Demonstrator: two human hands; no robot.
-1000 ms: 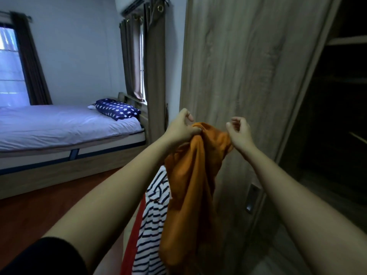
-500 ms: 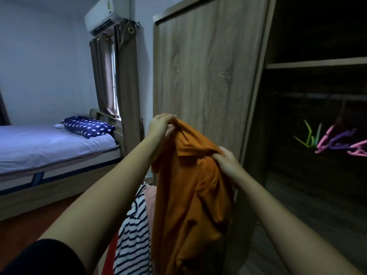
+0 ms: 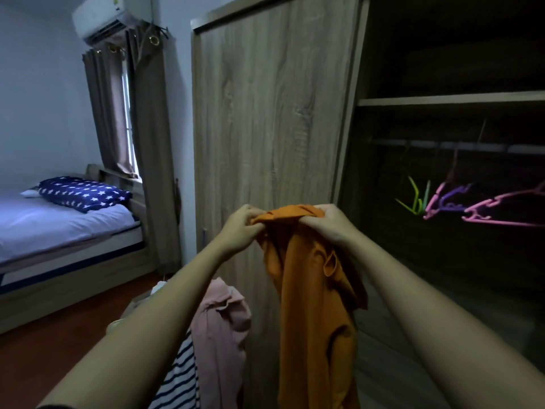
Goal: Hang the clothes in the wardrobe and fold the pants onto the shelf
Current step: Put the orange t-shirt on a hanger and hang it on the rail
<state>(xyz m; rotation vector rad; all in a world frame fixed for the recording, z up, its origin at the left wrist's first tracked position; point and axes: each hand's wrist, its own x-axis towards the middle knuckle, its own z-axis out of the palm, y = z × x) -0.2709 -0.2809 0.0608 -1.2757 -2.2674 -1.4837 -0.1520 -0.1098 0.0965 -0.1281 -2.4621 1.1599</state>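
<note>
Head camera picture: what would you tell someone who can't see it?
The left hand and right hand grip the top of an orange shirt before an open wardrobe holding empty hangers. A bed stands left.

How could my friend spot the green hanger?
Look inside the dark open side of the wardrobe, below the shelf, where plastic hangers dangle from the rail. The green hanger is furthest left, nearest the wooden door; its neighbours are a pink hanger and a purple hanger.

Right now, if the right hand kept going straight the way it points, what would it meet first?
Probably the left hand, which grips the same bunched orange cloth garment just ahead of the right hand. Missing that, the wood-grain wardrobe door behind; depth there is unclear.
</note>
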